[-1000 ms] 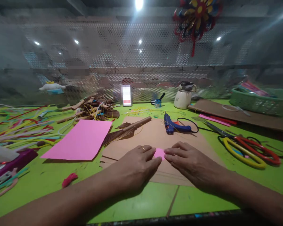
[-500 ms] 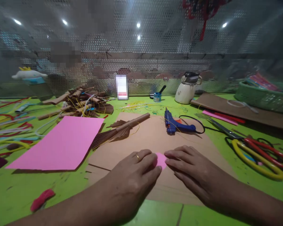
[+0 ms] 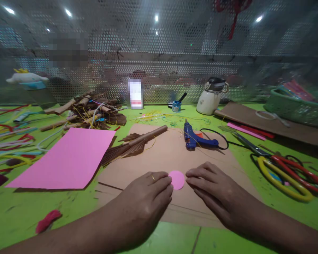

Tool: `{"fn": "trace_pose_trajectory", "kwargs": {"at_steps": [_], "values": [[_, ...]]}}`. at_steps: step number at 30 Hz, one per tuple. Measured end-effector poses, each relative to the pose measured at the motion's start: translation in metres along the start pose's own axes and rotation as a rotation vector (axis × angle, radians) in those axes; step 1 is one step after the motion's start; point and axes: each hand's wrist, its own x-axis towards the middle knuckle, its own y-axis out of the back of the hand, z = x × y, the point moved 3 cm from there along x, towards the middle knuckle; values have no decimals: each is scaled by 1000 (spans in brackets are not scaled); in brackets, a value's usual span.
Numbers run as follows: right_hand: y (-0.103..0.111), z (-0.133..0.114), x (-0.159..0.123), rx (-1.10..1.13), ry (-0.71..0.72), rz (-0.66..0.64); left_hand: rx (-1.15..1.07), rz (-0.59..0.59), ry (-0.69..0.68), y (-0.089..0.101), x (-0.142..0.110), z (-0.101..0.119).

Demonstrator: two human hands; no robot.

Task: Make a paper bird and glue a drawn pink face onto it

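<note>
Careful now, you've got that small pink disc (image 3: 177, 180) lying flat on the brown sheet (image 3: 172, 155), right between your hands, and it looks light enough to skate off at a nudge. Your left hand (image 3: 148, 197) has its fingertips at the near-left edge; push sideways there and, with nothing bracing the opposite side, the disc could slide or its rim buckle. Your right hand (image 3: 219, 190) sits just beside it, a narrow gap showing, so it seems to offer no check. Beyond lies the blue glue gun (image 3: 192, 135), which a forward sweep might bump. And the pose: both hands angle in from the lower corners, palms down, fingertips facing. On the left your fingers press together, though whether that grip pinches the disc, you can't tell from here. On the right they're loosely extended, thumb tucked low, nothing held.
</note>
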Motion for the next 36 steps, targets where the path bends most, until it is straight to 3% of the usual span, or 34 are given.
{"fn": "trace_pose_trajectory", "kwargs": {"at_steps": [7, 13, 15, 18, 21, 25, 29, 32, 36], "values": [[3, -5, 8, 31, -30, 55, -32, 20, 23, 0, 1, 0], [-2, -7, 31, -240, 51, -39, -77, -5, 46, -1, 0, -1], [-4, -3, 37, -268, 105, -13, -97, -22, 44, -1, 0, -1], [-3, 2, 44, -46, 86, 97, -165, -38, 105, 2, 1, -2], [-2, 1, 48, 274, -128, 121, -252, -35, 187, 7, 2, -4], [-4, -17, 54, 476, -341, 90, -434, -36, 373, 8, 2, -13], [-3, -31, 61, 489, -273, 84, -664, -18, 607, 1, -1, -25], [0, -24, 62, 490, -224, 55, -771, 2, 636, -1, -1, -27], [2, -3, 57, 462, -231, 28, -738, -3, 632, 1, 0, -26]]}}
